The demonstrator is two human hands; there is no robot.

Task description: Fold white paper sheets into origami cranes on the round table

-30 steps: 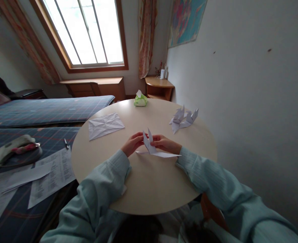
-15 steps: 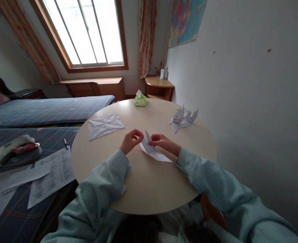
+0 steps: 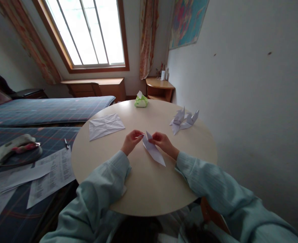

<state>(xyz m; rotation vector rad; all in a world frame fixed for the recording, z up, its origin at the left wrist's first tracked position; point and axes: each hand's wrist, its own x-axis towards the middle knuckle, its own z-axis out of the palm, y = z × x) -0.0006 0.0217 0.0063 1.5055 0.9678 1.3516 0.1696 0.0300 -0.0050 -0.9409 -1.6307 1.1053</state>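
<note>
Folded paper (image 3: pixel 154 152): its long end swung toward you, over the table (image 3: pixel 144 192).
Left hand (image 3: pixel 131 140): your fingers pinched a tip.
Right hand (image 3: pixel 162 141): your fingers gripped its side.
Folding: apparently mid-shaping; next seemingly needed firm creasing.

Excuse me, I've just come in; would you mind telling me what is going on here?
Someone sits at a round table handling a folded white paper. The left hand pinches it at its upper left, while the right hand holds it from the other side. A creased white sheet lies at the table's left, pointed paper shapes stand at the right, and a green tissue pack sits at the far edge.
</note>
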